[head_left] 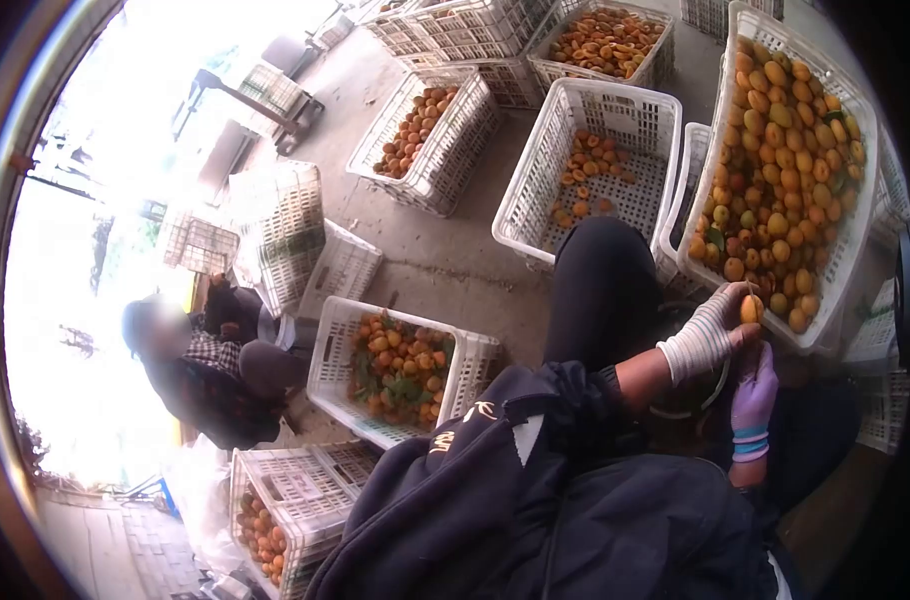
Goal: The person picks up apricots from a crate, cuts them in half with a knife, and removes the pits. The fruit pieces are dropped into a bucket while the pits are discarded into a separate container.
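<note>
My left hand (700, 338), in a white striped glove with bare fingertips, pinches an orange-yellow apricot (751, 308). Just below it, my right hand (754, 402), in a purple glove with blue bands at the wrist, is closed with its fingertips close to the fruit; what it grips is too small to make out. Beyond both hands, a tilted white crate (691, 205) is full of whole apricots (778, 224). Left of that crate, a white crate (506, 208) holds a few halved apricots (597, 160) on its bottom.
A crate (327, 352) of apricots with leaves stands left of my legs. Another person (210, 375) sits at the far left beside stacked crates (280, 215). More filled crates (425, 135) stand at the top, and one (290, 490) at the lower left.
</note>
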Available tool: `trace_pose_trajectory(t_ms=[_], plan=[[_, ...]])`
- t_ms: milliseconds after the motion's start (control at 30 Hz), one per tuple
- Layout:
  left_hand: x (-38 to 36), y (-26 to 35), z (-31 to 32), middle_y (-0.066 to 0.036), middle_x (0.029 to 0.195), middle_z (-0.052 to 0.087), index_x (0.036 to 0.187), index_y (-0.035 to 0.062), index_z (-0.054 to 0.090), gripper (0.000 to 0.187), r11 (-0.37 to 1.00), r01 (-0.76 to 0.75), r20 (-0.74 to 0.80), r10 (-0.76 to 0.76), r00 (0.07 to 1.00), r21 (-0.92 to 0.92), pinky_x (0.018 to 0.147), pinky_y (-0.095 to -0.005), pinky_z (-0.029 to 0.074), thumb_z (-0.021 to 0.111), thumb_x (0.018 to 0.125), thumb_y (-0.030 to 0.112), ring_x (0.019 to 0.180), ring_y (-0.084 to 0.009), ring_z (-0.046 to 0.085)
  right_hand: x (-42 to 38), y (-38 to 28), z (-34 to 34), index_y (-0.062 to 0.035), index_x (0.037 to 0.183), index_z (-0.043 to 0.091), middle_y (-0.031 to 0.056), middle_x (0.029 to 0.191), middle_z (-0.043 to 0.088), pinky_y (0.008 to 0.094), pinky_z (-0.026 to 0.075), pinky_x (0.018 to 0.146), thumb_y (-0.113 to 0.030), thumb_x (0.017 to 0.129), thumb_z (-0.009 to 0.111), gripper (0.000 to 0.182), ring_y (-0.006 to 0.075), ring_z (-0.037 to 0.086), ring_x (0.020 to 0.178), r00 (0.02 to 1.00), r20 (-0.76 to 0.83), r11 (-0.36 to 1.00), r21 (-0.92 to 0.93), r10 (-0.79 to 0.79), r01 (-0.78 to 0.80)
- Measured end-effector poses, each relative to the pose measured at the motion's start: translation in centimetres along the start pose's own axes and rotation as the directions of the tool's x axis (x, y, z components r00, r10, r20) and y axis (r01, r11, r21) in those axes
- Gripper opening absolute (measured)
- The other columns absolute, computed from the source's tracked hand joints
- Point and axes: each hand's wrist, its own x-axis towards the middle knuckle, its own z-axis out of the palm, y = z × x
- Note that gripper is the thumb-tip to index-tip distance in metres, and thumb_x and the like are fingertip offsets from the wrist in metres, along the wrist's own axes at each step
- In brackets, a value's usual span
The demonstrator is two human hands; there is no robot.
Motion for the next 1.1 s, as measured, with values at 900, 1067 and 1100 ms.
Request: trace_pose_trajectory(t_ms=[900, 1067, 1100], plan=[[-0.1, -0.5, -0.5, -0.02, 0.111, 0.062, 0.136, -0.0032, 0.037, 0.093, 0.575, 0.299, 0.063, -0.393, 0.917, -0.761, 0.099, -0.0448, 0.044, 0.046, 0.086, 0.075, 0.103, -0.0343, 0.059, -0.6, -2.0, 0.3, -0.0078, 0.1, 0.056, 0.0188, 0.092, 0.067, 0.0475, 0.053, 0.071, -0.013, 0.084, 0.061, 0.018, 0.0398, 0.065, 0.085, 0.998, 0.046, 0.958, -0.285, 0.043, -0.028], [0.6, 0.5, -2.6, -0.012, 0.097, 0.065, 0.108, 0.0038, 0.06, 0.069, 0.596, 0.095, -0.117, -0.306, 0.945, -0.797, 0.095, -0.0481, 0.047, 0.059, 0.083, 0.068, 0.104, -0.0312, 0.058, -2.6, 1.2, 0.5, -0.0074, 0.099, 0.058, 0.0145, 0.085, 0.069, 0.0403, 0.053, 0.067, -0.015, 0.086, 0.068, 0.018, 0.0314, 0.069, 0.078, 0.992, 0.062, 0.992, -0.066, 0.108, -0.103], [0.4, 0.4, -2.1, -0.012, 0.097, 0.065, 0.108, 0.0038, 0.06, 0.069, 0.595, 0.095, -0.117, -0.307, 0.945, -0.798, 0.095, -0.0481, 0.047, 0.059, 0.083, 0.068, 0.104, -0.0312, 0.058, -2.4, 0.4, 0.0, -0.0074, 0.099, 0.058, 0.0145, 0.085, 0.069, 0.0403, 0.053, 0.067, -0.015, 0.086, 0.068, 0.018, 0.0314, 0.069, 0.078, 0.992, 0.062, 0.992, -0.067, 0.108, -0.104]])
